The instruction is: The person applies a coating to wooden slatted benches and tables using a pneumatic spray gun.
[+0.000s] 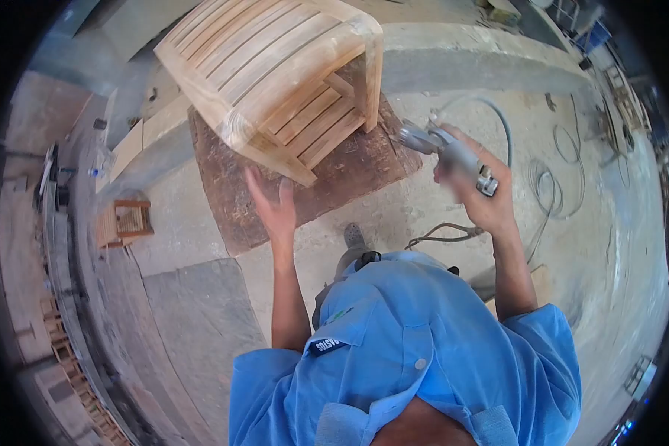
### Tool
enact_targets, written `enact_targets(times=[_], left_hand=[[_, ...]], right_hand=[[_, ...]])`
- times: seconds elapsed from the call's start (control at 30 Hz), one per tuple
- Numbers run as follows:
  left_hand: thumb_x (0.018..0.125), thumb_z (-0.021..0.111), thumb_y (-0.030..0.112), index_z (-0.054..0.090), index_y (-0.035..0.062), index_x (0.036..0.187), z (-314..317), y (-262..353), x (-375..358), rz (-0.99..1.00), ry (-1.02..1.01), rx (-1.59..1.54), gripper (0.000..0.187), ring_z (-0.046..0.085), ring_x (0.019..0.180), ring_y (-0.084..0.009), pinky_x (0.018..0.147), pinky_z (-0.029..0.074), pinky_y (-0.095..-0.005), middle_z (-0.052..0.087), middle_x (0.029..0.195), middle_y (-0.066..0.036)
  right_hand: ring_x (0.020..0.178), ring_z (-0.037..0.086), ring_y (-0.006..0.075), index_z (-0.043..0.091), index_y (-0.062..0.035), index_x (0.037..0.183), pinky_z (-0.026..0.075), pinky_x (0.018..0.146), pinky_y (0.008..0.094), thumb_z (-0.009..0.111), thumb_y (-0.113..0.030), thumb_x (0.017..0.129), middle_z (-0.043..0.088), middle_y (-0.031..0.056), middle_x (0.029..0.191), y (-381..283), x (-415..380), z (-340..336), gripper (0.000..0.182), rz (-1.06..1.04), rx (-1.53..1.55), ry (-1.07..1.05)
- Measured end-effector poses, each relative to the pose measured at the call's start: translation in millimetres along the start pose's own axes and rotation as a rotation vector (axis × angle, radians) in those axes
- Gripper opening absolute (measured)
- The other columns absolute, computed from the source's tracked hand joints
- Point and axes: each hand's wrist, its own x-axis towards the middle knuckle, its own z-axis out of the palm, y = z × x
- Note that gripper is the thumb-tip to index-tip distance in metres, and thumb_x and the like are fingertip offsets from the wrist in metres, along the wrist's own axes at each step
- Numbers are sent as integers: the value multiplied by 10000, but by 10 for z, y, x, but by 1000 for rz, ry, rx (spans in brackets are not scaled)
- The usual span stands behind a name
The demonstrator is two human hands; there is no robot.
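A slatted wooden stool (275, 67) of pale bare wood stands on a worn reddish-brown board (230, 201). Just below its near lower corner, my left hand (275, 208) is open with fingers spread, fingertips right by the wood. My right hand (487, 182) is wrapped around a grey air tool (461, 157), raised to the right of the stool. The tool's fan-shaped, blurred head (418, 139) points left toward the stool's leg. A grey hose (507, 123) arcs up behind the tool and down past my right hand.
Loose hose coils (546, 186) lie on the concrete floor at right. A dark looped metal piece (446, 232) shows below my right hand. A low concrete ledge (476, 59) runs behind the board. At left sits a small wooden stool (124, 223), near a grey floor sheet (201, 297).
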Motion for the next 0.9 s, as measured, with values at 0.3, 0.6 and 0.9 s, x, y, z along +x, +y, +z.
enact_targets(times=[0.3, 0.6, 0.9], left_hand=[[841, 757, 224, 408, -90, 1365, 67, 198, 1111, 188, -18, -114, 703, 552, 1159, -272, 986, 433, -372, 538, 1321, -213], [857, 718, 457, 492, -75, 1316, -477, 830, 3063, -214, 35, -56, 739, 599, 1066, -267, 872, 526, -405, 569, 1235, -203], [862, 675, 538, 375, -35, 1400, -925, 527, 4587, -326, -54, -98, 842, 563, 1131, -348, 906, 511, -520, 510, 1303, -194]], right_hand=[[705, 613, 82, 542, -44, 1359, 420, 470, 197, 673, -444, 898, 663, 44, 834, 979, -667, 206, 624, 217, -79, 456], [996, 631, 169, 593, 19, 1269, 488, 879, 315, 715, -303, 890, 685, 144, 1126, 1148, -596, 510, 513, 155, 65, 506], [757, 627, 137, 570, 4, 1310, 504, 720, 286, 701, -319, 890, 682, 70, 870, 1188, 29, 652, 545, -41, 213, 382]])
